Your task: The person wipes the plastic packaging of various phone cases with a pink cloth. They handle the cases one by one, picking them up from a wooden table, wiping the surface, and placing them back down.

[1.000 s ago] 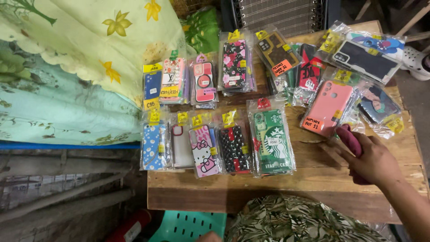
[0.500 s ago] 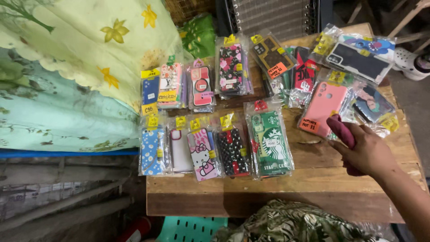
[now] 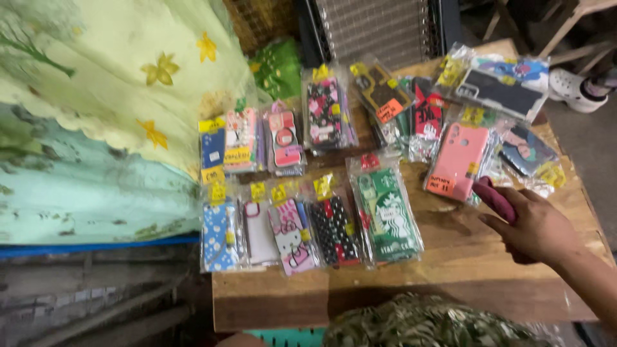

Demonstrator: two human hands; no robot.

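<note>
A wooden counter (image 3: 463,270) fills the middle and right of the frame, covered with phone cases sealed in clear plastic sleeves, most with small yellow price stickers.

At the right edge, the person's right hand (image 3: 536,228) comes in from the lower right corner and rests on the counter. Its fingers are curled around a dark magenta phone case (image 3: 496,199), gripping it so that the case's upper end sticks out above the knuckles. The case sits at the right side of the counter, just below and touching the lower corner of a pink phone case (image 3: 457,160) in a sleeve with an orange sticker. The left hand is out of sight.

In the lower centre of the frame lies a row of sleeves side by side: a blue patterned case (image 3: 218,238), a clear case with a red camera ring (image 3: 258,232), a pink cartoon cat case (image 3: 290,236), a black case with red and white dots (image 3: 334,232) and a green case with a white round logo (image 3: 391,215). A second row lies above them, including a black floral case (image 3: 324,115).

At the upper right, a dark case with a blue cartoon figure (image 3: 504,87) lies near the counter's far corner. A pale green cloth with yellow flowers (image 3: 116,83) hangs over the left of the frame. A white shoe (image 3: 575,88) sits on the floor at the far right.
</note>
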